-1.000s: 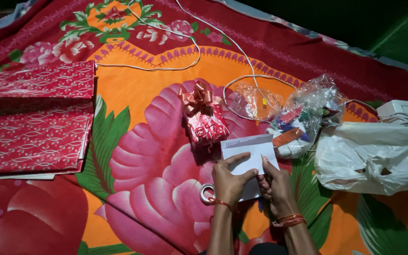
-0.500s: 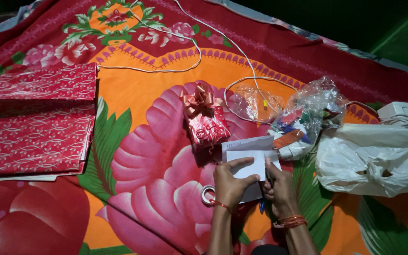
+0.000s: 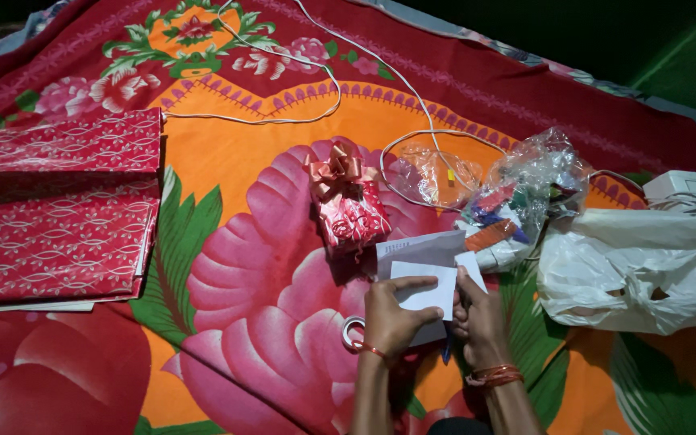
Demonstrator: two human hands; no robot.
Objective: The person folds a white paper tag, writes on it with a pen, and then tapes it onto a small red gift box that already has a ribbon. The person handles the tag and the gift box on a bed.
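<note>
Both my hands hold a white sheet of paper (image 3: 428,286) folded over on itself, low in the middle of the view. My left hand (image 3: 390,314) pinches the folded flap from the left, thumb on top. My right hand (image 3: 477,310) grips the paper's right edge. Just beyond the paper lies a small gift (image 3: 351,211) wrapped in red patterned paper with a copper ribbon bow. A roll of clear tape (image 3: 354,331) lies by my left wrist.
A floral bedspread (image 3: 243,266) covers the surface. Red patterned wrapping sheets (image 3: 58,217) lie stacked at the left. A clear bag of coloured items (image 3: 525,197), a white plastic bag (image 3: 638,270), a white power strip (image 3: 684,189) and a white cable (image 3: 324,72) lie at right and behind.
The folded flap of the white paper has been drawn further down toward me, so the fold now sits lower. Both hands stayed in nearly the same place.
</note>
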